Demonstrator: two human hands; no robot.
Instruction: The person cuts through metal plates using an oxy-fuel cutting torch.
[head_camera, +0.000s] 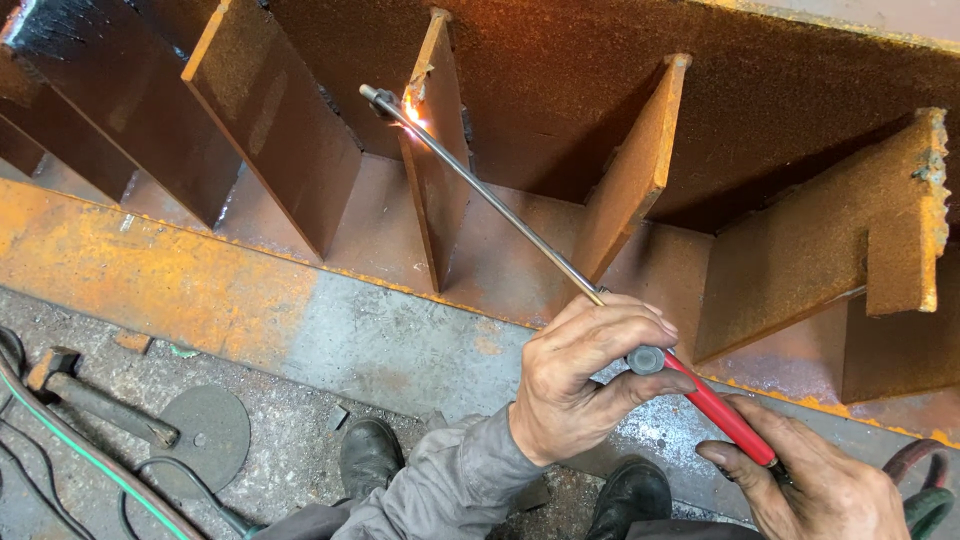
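A long cutting torch (500, 205) with a thin metal tube and a red handle (722, 410) reaches up-left to a rusty steel rib (437, 150). Its tip (378, 97) sits at the rib's upper edge, where a bright orange glow and sparks (413, 112) show. My left hand (585, 375) wraps the torch where the tube meets the handle, thumb by a grey round knob (646, 359). My right hand (815, 480) grips the rear end of the red handle at the lower right.
Several rusty ribs (275, 120) stand upright on a big steel beam with an orange flange (150, 265). On the dirty floor lie a hammer (95, 400), a grey round disc (205, 430) and hoses (80, 450). My black boots (370, 455) stand below.
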